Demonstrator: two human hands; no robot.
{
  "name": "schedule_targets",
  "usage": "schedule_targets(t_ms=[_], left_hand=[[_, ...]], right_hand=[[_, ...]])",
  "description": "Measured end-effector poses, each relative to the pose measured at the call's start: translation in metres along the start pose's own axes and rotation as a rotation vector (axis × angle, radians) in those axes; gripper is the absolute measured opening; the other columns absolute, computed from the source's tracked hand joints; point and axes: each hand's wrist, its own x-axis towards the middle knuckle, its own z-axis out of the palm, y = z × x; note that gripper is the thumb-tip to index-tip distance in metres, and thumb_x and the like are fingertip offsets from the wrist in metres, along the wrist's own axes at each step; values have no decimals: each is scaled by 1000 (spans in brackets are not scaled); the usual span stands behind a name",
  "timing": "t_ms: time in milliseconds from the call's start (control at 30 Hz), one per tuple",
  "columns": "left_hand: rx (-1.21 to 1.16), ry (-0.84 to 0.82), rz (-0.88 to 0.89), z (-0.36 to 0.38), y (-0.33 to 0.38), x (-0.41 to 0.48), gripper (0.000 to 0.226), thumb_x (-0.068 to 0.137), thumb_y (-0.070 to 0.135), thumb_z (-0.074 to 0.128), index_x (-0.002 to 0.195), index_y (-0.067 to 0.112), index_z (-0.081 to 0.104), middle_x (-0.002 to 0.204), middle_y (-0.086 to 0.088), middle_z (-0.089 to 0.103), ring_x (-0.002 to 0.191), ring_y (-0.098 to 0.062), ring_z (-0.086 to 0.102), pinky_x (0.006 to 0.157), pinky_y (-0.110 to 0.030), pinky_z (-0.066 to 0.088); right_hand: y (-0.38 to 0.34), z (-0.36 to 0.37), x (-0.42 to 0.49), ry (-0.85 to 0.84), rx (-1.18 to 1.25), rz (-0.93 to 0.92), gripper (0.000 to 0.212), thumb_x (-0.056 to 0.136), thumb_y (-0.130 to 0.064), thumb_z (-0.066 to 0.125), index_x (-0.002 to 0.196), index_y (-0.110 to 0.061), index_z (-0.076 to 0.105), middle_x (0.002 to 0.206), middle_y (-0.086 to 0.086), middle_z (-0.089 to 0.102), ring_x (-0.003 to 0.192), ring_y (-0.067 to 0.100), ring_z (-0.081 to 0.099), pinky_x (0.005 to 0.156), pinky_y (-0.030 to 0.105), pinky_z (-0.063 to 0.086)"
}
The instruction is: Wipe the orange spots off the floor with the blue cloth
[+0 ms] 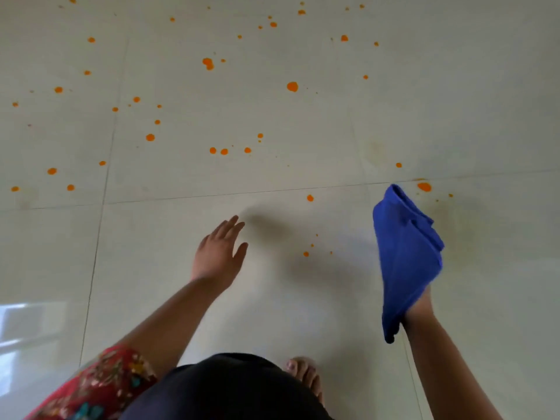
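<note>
At the right of the view, above the pale tiled floor, the blue cloth is bunched in the right hand. The hand grips its near end, though the fabric covers most of the fingers. The cloth's long axis runs from that hand away from the person, and its loose far end reaches up to a grout line. It looks lifted rather than pressed flat, though I cannot tell for sure whether any part touches the tile.

Just past the far end lies a large blob, the nearest of the orange spots, with a few specks beside it. A small cluster sits to the cloth's left, between the two hands, and one more spot lies on the grout line. The bulk of the spatter is farther ahead and to the left, well apart from the cloth. The right hand is therefore the nearer one to the closest marks, and a short push forward along the cloth's own axis should meet the blob.

The left hand is empty, its fingers straight and slightly spread over bare tile. A bare foot and a red patterned sleeve show at the bottom edge.
</note>
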Motion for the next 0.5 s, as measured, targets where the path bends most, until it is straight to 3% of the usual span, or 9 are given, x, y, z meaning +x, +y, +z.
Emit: schedule_targets(t_ms=[67,167,233,300,400,500], left_hand=[[1,5,21,13,4,-2,51,98,34,43,148,26,32,158,10,20,146,-11,16,116,-32,19],[18,25,-7,27,4,0,54,99,33,41,150,25,27,159,11,14,147,-11,11,118,-34,14],[27,18,6,36,6,4,56,99,32,40,151,23,23,160,10,9,148,-13,7,119,-35,11],[49,-21,43,48,10,9,59,97,38,33,152,23,18,160,8,4,148,-13,2,119,-35,7],[113,-32,89,63,11,14,66,91,49,16,153,29,5,160,9,-4,147,-11,-8,119,-34,0],[156,-8,93,70,8,18,65,93,49,16,153,28,2,160,8,-6,147,-13,-9,118,-35,-1]], right_hand=[[8,0,-11,88,-67,-114,15,100,-12,37,104,-14,52,102,2,62,97,25,57,80,22,47],[53,12,-33,119,-355,-257,73,83,-58,31,122,-2,56,118,15,59,110,26,54,96,38,37],[84,25,-45,-7,-758,-324,78,87,-60,25,142,-9,45,149,11,42,137,30,39,115,48,19],[115,28,-40,-136,-1186,-488,68,90,-61,27,152,-33,24,161,-5,15,149,26,13,116,53,-1],[119,21,-12,-52,-1354,-497,68,89,-65,30,152,-43,16,163,-6,12,149,32,7,111,67,9],[98,15,24,59,-1411,-423,72,87,-70,21,152,-44,6,164,-4,4,149,36,0,107,72,13]])
